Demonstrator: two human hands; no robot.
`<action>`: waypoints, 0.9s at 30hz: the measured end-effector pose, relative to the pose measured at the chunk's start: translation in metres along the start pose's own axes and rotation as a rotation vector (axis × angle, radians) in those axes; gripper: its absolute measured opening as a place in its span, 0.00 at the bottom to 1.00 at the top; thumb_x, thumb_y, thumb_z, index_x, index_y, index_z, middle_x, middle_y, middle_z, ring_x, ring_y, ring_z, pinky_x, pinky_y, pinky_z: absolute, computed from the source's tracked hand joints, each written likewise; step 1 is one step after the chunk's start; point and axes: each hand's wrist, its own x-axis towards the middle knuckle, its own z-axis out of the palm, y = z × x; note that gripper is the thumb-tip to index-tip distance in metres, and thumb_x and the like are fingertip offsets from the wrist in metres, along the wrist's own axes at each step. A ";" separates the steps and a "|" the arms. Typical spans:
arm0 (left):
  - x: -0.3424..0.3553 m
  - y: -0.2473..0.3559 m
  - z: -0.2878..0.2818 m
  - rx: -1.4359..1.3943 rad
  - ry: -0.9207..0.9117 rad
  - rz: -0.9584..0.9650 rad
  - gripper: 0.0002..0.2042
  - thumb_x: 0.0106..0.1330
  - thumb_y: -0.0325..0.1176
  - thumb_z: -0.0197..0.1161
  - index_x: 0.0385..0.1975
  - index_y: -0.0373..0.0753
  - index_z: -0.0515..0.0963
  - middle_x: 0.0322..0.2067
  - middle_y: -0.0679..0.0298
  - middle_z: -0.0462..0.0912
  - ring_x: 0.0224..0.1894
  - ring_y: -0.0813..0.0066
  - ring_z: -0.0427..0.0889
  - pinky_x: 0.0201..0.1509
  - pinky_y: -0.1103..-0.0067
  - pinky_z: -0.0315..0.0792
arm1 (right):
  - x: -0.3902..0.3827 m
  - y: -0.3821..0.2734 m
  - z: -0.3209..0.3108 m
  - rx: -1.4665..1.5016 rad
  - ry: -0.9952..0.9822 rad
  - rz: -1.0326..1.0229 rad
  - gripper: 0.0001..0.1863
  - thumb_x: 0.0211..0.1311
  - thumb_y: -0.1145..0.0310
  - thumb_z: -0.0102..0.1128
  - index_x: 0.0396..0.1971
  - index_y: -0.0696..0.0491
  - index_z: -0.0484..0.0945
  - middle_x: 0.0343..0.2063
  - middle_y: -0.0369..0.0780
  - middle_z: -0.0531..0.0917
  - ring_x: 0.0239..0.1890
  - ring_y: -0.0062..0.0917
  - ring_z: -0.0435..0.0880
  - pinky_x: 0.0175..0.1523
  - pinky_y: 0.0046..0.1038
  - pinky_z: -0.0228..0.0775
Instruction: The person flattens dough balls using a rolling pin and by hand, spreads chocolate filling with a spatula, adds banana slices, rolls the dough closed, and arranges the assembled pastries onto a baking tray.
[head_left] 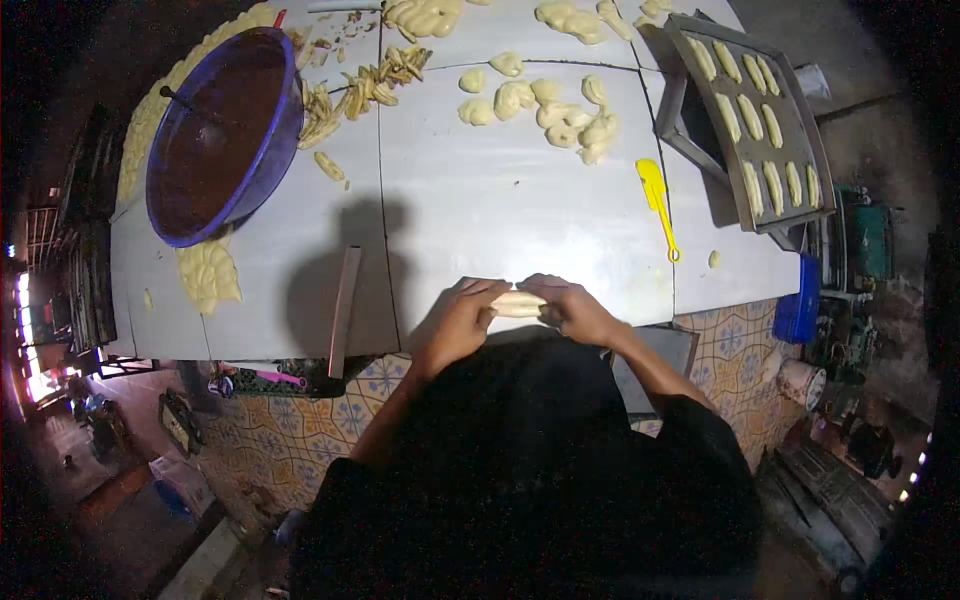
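Observation:
My left hand [468, 310] and my right hand [569, 310] grip the two ends of a pale elongated dough piece [517, 305] at the worktop's front edge, fingers curled round it. Beyond them, pale dough lumps [515, 97] lie spread on the white worktop [500, 220]. A yellow spatula [652, 185] lies to the right, and a long narrow pale strip [344, 310] to the left. At the right, a metal tray [830, 200] holds several shaped dough pieces [750, 112].
A large purple basin [265, 175] of brown mixture stands at the left, with flattened dough [208, 275] beside it and yellowish peeled pieces [370, 85], possibly banana, to its right. A blue crate [795, 305] and a white bucket [800, 382] are at the right below the worktop.

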 end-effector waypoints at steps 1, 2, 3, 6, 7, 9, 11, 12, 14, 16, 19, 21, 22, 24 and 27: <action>-0.005 0.003 0.004 0.010 0.096 -0.007 0.22 0.60 0.20 0.63 0.57 0.34 0.76 0.58 0.50 0.78 0.60 0.51 0.76 0.67 0.65 0.68 | -0.007 -0.002 0.007 -0.070 0.119 -0.039 0.31 0.57 0.84 0.56 0.63 0.54 0.72 0.59 0.50 0.76 0.59 0.45 0.76 0.63 0.39 0.70; -0.009 0.007 0.008 0.020 0.193 -0.012 0.23 0.60 0.20 0.64 0.58 0.34 0.75 0.58 0.50 0.78 0.59 0.50 0.76 0.67 0.64 0.68 | -0.011 -0.005 0.011 -0.140 0.239 -0.078 0.31 0.58 0.83 0.57 0.64 0.54 0.71 0.60 0.51 0.75 0.59 0.45 0.75 0.63 0.38 0.70; -0.011 0.012 0.015 0.223 0.298 0.009 0.26 0.57 0.21 0.67 0.59 0.33 0.74 0.58 0.50 0.77 0.55 0.51 0.79 0.61 0.66 0.74 | -0.017 -0.007 0.011 -0.129 0.257 -0.100 0.31 0.57 0.81 0.60 0.64 0.55 0.71 0.60 0.51 0.74 0.59 0.45 0.75 0.62 0.38 0.71; -0.008 0.026 0.029 -0.110 0.226 -0.290 0.30 0.56 0.20 0.68 0.62 0.37 0.72 0.58 0.47 0.75 0.57 0.52 0.76 0.59 0.69 0.74 | -0.018 0.002 0.033 -0.216 0.241 -0.123 0.30 0.56 0.80 0.63 0.62 0.57 0.72 0.60 0.51 0.73 0.59 0.45 0.74 0.62 0.37 0.71; -0.007 0.019 0.036 -0.067 0.288 -0.233 0.25 0.53 0.20 0.71 0.54 0.35 0.79 0.52 0.48 0.79 0.51 0.52 0.81 0.54 0.68 0.77 | -0.011 0.010 0.040 -0.237 0.258 -0.149 0.29 0.54 0.80 0.66 0.59 0.59 0.74 0.56 0.50 0.76 0.57 0.45 0.76 0.60 0.37 0.72; 0.003 0.008 0.031 -0.037 0.250 -0.204 0.21 0.53 0.19 0.71 0.50 0.33 0.80 0.50 0.47 0.80 0.47 0.55 0.83 0.50 0.71 0.81 | -0.003 0.011 0.026 -0.198 0.210 -0.133 0.28 0.53 0.78 0.67 0.58 0.60 0.75 0.55 0.50 0.77 0.55 0.45 0.77 0.59 0.37 0.73; 0.009 -0.002 0.019 -0.103 0.263 -0.175 0.15 0.55 0.19 0.70 0.44 0.30 0.81 0.49 0.49 0.82 0.46 0.60 0.85 0.48 0.73 0.85 | 0.005 0.006 0.009 -0.120 0.197 -0.150 0.27 0.52 0.75 0.69 0.55 0.60 0.77 0.50 0.49 0.80 0.51 0.44 0.80 0.57 0.37 0.74; 0.011 -0.006 0.014 -0.202 0.322 -0.177 0.12 0.56 0.18 0.69 0.41 0.30 0.82 0.49 0.51 0.82 0.49 0.60 0.85 0.50 0.74 0.85 | 0.009 0.002 -0.004 -0.055 0.098 -0.117 0.30 0.53 0.74 0.68 0.59 0.59 0.73 0.54 0.50 0.77 0.56 0.44 0.76 0.61 0.39 0.72; 0.017 -0.013 -0.003 0.006 0.277 -0.132 0.18 0.59 0.20 0.67 0.51 0.32 0.79 0.55 0.50 0.77 0.55 0.61 0.81 0.53 0.74 0.83 | 0.013 0.002 -0.012 -0.156 0.162 -0.166 0.33 0.54 0.70 0.71 0.61 0.59 0.71 0.58 0.51 0.73 0.59 0.47 0.73 0.64 0.39 0.70; 0.018 -0.024 0.002 0.014 0.445 -0.220 0.25 0.65 0.23 0.62 0.64 0.38 0.71 0.61 0.51 0.71 0.59 0.60 0.76 0.56 0.74 0.80 | 0.016 0.015 -0.025 -0.388 0.190 -0.173 0.38 0.55 0.64 0.72 0.65 0.57 0.67 0.63 0.53 0.69 0.62 0.52 0.69 0.67 0.43 0.66; 0.010 -0.041 0.005 0.124 0.795 -0.256 0.19 0.68 0.27 0.59 0.59 0.34 0.74 0.56 0.48 0.76 0.59 0.48 0.74 0.65 0.64 0.69 | 0.026 0.012 -0.025 -0.596 0.260 -0.313 0.39 0.57 0.53 0.69 0.67 0.53 0.67 0.65 0.49 0.68 0.63 0.47 0.70 0.66 0.42 0.66; -0.012 -0.100 0.011 -0.128 0.940 -0.107 0.19 0.70 0.29 0.58 0.60 0.33 0.73 0.58 0.47 0.75 0.60 0.48 0.73 0.67 0.62 0.66 | 0.055 0.012 -0.002 -0.551 0.200 -0.478 0.38 0.58 0.48 0.66 0.65 0.50 0.69 0.65 0.43 0.70 0.65 0.39 0.70 0.66 0.41 0.66; -0.071 -0.177 -0.007 -0.077 1.010 -0.180 0.17 0.71 0.28 0.56 0.58 0.30 0.73 0.58 0.45 0.75 0.60 0.47 0.73 0.69 0.62 0.63 | 0.097 -0.013 0.032 -0.567 0.145 -0.664 0.34 0.61 0.52 0.64 0.65 0.47 0.70 0.65 0.40 0.71 0.63 0.35 0.71 0.65 0.37 0.66; -0.008 -0.080 0.032 0.675 0.663 -0.126 0.15 0.71 0.26 0.55 0.55 0.30 0.75 0.57 0.45 0.76 0.61 0.44 0.73 0.70 0.57 0.62 | 0.075 0.054 0.018 -0.360 0.240 -0.488 0.18 0.65 0.60 0.60 0.53 0.50 0.80 0.53 0.37 0.80 0.59 0.33 0.74 0.64 0.32 0.68; -0.014 -0.021 0.012 0.462 0.772 0.220 0.17 0.69 0.26 0.55 0.57 0.30 0.75 0.57 0.47 0.78 0.62 0.45 0.73 0.68 0.55 0.63 | 0.074 0.038 0.019 0.176 0.363 -0.268 0.14 0.71 0.60 0.57 0.44 0.53 0.84 0.46 0.40 0.84 0.43 0.36 0.82 0.52 0.39 0.76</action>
